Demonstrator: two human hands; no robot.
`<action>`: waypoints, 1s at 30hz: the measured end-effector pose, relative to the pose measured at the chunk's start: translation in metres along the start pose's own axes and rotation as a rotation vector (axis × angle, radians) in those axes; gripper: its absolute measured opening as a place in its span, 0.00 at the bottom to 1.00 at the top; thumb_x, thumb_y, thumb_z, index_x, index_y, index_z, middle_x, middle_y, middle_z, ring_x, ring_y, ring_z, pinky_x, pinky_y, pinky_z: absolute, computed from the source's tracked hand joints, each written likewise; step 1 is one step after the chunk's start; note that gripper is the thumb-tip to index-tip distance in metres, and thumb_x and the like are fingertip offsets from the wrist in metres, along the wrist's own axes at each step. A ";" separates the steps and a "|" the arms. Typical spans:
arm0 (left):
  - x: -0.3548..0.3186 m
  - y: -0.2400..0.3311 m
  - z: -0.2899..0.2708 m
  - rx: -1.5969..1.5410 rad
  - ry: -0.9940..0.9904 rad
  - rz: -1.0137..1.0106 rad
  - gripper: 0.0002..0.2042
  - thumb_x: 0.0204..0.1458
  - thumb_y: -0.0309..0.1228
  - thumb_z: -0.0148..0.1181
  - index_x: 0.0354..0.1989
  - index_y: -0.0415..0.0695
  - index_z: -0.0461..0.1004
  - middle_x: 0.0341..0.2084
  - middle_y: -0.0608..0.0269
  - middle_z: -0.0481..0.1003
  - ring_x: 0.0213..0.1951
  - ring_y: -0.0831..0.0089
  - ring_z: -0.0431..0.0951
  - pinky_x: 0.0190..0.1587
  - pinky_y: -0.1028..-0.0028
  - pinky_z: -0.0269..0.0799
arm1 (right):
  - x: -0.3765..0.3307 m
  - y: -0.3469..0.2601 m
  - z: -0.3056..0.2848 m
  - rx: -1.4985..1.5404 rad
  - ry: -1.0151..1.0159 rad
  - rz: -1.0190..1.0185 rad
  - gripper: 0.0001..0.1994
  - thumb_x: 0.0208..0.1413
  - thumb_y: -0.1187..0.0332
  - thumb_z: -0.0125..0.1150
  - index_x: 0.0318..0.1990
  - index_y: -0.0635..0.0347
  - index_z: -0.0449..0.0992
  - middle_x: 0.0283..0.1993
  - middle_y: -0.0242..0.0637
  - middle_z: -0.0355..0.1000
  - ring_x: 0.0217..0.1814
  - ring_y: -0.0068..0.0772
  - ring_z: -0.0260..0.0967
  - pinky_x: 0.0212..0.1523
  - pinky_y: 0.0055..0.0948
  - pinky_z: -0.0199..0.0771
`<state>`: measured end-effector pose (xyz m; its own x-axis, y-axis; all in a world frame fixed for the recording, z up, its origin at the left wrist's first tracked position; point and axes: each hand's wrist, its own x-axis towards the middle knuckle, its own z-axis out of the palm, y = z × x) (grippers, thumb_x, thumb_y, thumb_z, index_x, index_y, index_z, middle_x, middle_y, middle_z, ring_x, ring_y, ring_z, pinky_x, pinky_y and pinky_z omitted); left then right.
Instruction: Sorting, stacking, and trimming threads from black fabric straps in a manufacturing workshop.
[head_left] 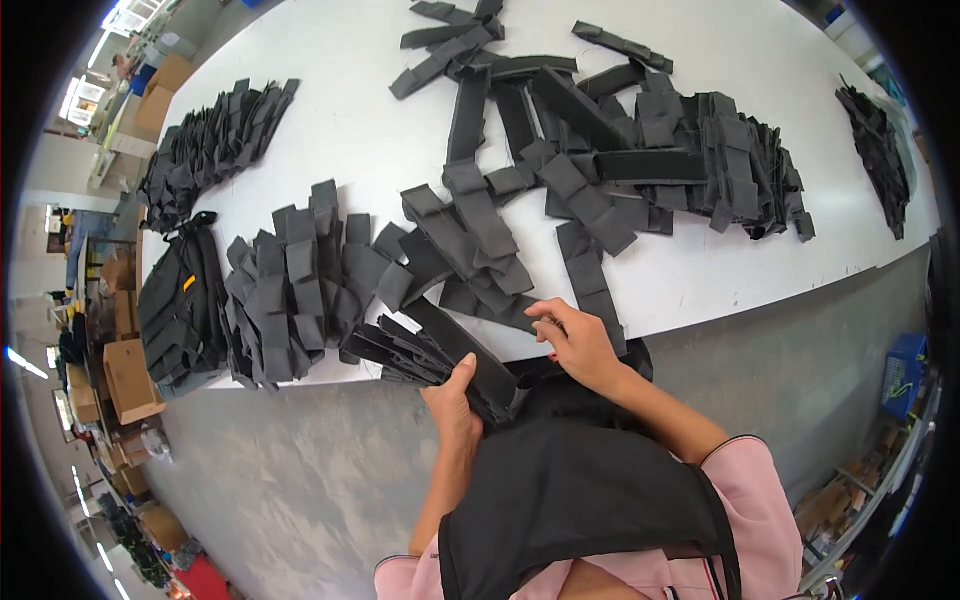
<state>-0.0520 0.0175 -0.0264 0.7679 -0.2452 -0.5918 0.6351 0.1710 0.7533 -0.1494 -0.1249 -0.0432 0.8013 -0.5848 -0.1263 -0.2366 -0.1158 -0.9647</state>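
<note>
My left hand [455,402] is closed around a fanned bundle of black fabric strips [405,350], with the thumb on top. The bundle sticks out over the near edge of the table, and one wide strip lies along its right side. To the right, my right hand [580,345] hovers by the table edge with loosely bent fingers apart. Nothing shows in its grasp. Just beyond it lies a folded dark grey strip [590,275], and a loose heap of such strips [480,225] spreads farther up the table.
Stacked grey strips [275,300] stand at the table's near left, beside a black backpack [185,300]. Another row [215,140] lies behind them, and a dense stack [735,165] sits right of centre. A dark bundle [878,160] lies far right on the white table [350,110].
</note>
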 end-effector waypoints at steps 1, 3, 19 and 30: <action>-0.002 0.000 -0.001 -0.003 0.006 -0.011 0.19 0.41 0.16 0.59 0.45 0.37 0.67 0.37 0.60 0.72 0.37 0.71 0.74 0.42 0.73 0.71 | -0.003 -0.003 0.000 0.000 -0.004 0.010 0.11 0.55 0.68 0.54 0.45 0.58 0.69 0.31 0.31 0.72 0.24 0.21 0.66 0.24 0.22 0.64; -0.002 0.001 -0.007 0.002 0.035 -0.005 0.19 0.41 0.17 0.59 0.44 0.37 0.67 0.36 0.61 0.72 0.36 0.71 0.74 0.42 0.73 0.71 | 0.000 -0.026 -0.002 -0.541 -0.022 -0.404 0.10 0.52 0.70 0.55 0.43 0.56 0.70 0.31 0.29 0.69 0.27 0.29 0.67 0.28 0.28 0.65; -0.008 0.013 -0.008 -0.011 0.041 -0.026 0.17 0.41 0.19 0.60 0.43 0.36 0.68 0.33 0.63 0.71 0.34 0.73 0.73 0.39 0.75 0.70 | 0.036 -0.018 0.010 -0.886 -0.223 -0.862 0.07 0.40 0.71 0.57 0.31 0.54 0.73 0.24 0.25 0.64 0.24 0.24 0.63 0.27 0.24 0.58; -0.009 0.015 -0.021 0.090 -0.063 -0.004 0.20 0.41 0.19 0.59 0.46 0.35 0.66 0.38 0.56 0.74 0.37 0.70 0.74 0.42 0.73 0.71 | 0.049 -0.050 0.028 -0.532 -0.105 -0.521 0.15 0.42 0.72 0.62 0.41 0.53 0.72 0.28 0.31 0.68 0.29 0.35 0.69 0.30 0.33 0.66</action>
<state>-0.0474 0.0423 -0.0158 0.7565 -0.3056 -0.5782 0.6262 0.0836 0.7752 -0.0827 -0.1255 -0.0081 0.9239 -0.2719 0.2692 -0.0247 -0.7444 -0.6673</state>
